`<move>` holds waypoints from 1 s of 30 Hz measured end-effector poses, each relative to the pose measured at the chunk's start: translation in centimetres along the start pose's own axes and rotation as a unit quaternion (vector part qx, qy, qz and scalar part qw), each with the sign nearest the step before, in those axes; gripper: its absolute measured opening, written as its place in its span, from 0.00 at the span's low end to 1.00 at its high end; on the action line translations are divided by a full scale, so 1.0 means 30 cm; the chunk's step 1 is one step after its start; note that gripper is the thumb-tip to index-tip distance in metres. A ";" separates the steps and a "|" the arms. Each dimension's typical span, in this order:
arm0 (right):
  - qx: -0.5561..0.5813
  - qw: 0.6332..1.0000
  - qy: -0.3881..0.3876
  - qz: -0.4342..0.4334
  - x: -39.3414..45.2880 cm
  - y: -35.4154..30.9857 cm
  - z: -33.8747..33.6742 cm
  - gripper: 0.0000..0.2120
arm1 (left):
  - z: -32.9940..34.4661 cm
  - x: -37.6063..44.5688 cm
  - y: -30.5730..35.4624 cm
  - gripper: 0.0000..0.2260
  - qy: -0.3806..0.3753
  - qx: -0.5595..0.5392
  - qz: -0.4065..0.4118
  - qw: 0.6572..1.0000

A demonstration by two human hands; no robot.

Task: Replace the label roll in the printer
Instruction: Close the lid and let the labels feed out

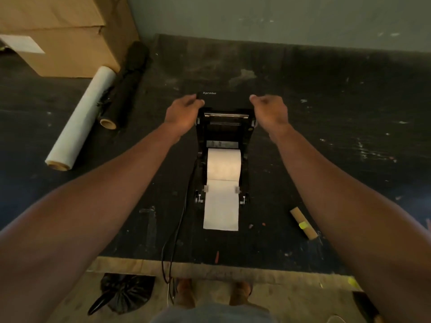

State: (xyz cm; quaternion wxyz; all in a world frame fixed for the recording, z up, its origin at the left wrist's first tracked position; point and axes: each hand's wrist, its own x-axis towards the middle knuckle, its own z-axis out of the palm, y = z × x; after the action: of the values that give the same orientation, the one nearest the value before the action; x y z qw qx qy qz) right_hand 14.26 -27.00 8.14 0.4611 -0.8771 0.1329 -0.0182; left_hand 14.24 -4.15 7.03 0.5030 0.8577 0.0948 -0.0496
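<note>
The label roll (224, 164) sits in the open bay of the black printer (222, 136), which stands near the middle of the dark worktable (326, 159). A white strip of labels (221, 206) runs from the roll toward the near edge, passing between two small guides and ending flat on the table. The printer's lid (221, 96) (marked "Xprinter") is swung up and back on the far side.

The left hand (184, 110) is at the lid's left corner, fingers curled around its edge in what looks like a grip, though the dark lid against the dark table makes the contact hard to confirm. The right hand (270, 108) is at the lid's right corner, fingers loosely bent and thumb pointing left; I cannot tell whether it has hold of the lid or only rests beside it.

A black cable (179, 220) leaves the printer's left side and drops over the near edge of the table. To the right, near that edge, lies an empty cardboard core (303, 223) with a yellow-green tag. Far left lie a white roll of stretch film (81, 120) and, just beside it, a black roll (126, 87), both next to a cardboard box (60, 31). Below the table's edge a black bag (126, 292) rests on the floor.
</note>
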 end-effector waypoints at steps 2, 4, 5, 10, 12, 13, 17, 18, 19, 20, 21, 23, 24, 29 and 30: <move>0.012 1.000 0.016 -0.008 -0.062 0.019 -0.016 0.19 | -0.009 -0.065 -0.022 0.24 0.004 -0.011 0.016 1.000; 0.041 0.999 0.025 -0.010 -0.144 0.059 -0.033 0.11 | -0.019 -0.150 -0.054 0.25 0.002 -0.023 0.021 1.000; 0.055 0.998 0.022 -0.008 -0.191 0.085 -0.038 0.08 | -0.023 -0.197 -0.075 0.26 -0.001 -0.029 0.017 0.999; 0.039 0.999 -0.004 0.018 -0.420 0.251 -0.028 0.20 | -0.008 -0.415 -0.200 0.21 -0.027 -0.060 -0.012 0.998; 0.031 0.999 -0.012 0.025 -0.497 0.317 -0.002 0.20 | 0.012 -0.480 -0.259 0.21 -0.031 -0.050 -0.013 0.998; 0.032 0.999 -0.010 0.028 -0.531 0.345 0.013 0.20 | 0.025 -0.503 -0.288 0.22 -0.028 -0.036 -0.014 0.999; 0.046 0.998 -0.005 0.045 -0.624 0.423 0.069 0.24 | 0.084 -0.565 -0.397 0.24 -0.016 -0.002 -0.034 0.999; 0.047 0.998 -0.007 0.042 -0.637 0.438 0.081 0.25 | 0.097 -0.577 -0.420 0.25 -0.013 -0.003 -0.035 0.999; 0.046 0.998 -0.008 0.036 -0.646 0.452 0.090 0.25 | 0.108 -0.586 -0.438 0.25 -0.008 -0.006 -0.034 0.999; 0.044 0.999 -0.008 0.030 -0.650 0.462 0.096 0.26 | 0.117 -0.591 -0.450 0.25 -0.002 -0.012 -0.033 0.999; 0.041 0.999 -0.009 0.027 -0.651 0.471 0.098 0.26 | 0.124 -0.593 -0.460 0.25 0.003 -0.017 -0.031 0.999; 0.039 0.999 -0.016 0.028 -0.647 0.483 0.099 0.27 | 0.133 -0.590 -0.471 0.25 0.009 -0.018 -0.034 0.999; 0.039 0.999 -0.021 0.030 -0.645 0.489 0.100 0.27 | 0.136 -0.590 -0.475 0.25 0.010 -0.014 -0.038 0.999; 0.044 0.998 -0.026 0.029 -0.649 0.514 0.113 0.28 | 0.153 -0.603 -0.494 0.24 0.019 -0.008 -0.036 0.999; 0.045 0.998 -0.025 0.028 -0.647 0.518 0.115 0.27 | 0.154 -0.604 -0.497 0.24 0.021 -0.008 -0.033 0.999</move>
State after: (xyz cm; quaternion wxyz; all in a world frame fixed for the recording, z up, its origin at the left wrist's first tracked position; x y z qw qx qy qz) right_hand -7.28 -27.76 -4.73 0.5036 -0.8516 0.1451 0.0106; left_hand -6.58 -3.13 -4.69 0.5055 0.8511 0.1334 -0.0475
